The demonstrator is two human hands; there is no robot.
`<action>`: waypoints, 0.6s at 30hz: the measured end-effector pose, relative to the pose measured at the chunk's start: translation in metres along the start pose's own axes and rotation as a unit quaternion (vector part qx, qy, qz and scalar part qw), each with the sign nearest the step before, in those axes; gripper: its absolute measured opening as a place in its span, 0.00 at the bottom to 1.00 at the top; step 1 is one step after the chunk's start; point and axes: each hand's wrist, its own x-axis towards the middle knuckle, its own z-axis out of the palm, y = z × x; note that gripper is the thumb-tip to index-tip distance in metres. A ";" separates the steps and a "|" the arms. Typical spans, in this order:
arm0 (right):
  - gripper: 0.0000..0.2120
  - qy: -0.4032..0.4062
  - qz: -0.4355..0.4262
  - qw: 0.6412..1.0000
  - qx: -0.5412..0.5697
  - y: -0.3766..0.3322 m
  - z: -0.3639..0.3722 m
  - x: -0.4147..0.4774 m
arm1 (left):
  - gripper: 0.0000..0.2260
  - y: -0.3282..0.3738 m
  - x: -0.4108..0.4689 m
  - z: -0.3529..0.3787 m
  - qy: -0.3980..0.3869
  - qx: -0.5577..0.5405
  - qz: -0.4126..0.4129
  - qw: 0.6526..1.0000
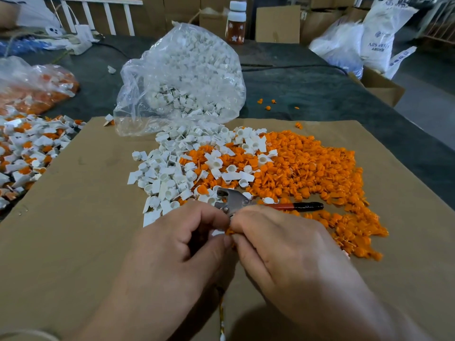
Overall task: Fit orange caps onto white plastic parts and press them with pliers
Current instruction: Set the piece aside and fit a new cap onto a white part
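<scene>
A small orange cap (229, 231) is sitting against a white plastic part (218, 233) over the bench (320, 89), just before the pliers (236, 200); the left hand (182, 239) is pinching the part in its grip, the right hand (278, 239) is pinching the cap

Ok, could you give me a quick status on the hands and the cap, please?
Left hand pinches white part. Right hand pinches orange cap against it. Pliers lie on the pile, not in hand. Nothing in the way.
</scene>
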 end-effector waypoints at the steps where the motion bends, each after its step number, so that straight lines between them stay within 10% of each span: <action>1: 0.04 -0.012 -0.006 1.000 -0.002 0.000 0.000 0.000 | 0.11 0.001 0.000 0.000 -0.005 0.002 0.000 1.000; 18: 0.06 -0.014 0.071 0.987 0.145 -0.004 -0.002 -0.003 | 0.16 -0.014 0.008 0.000 -0.033 -0.267 -0.077 0.960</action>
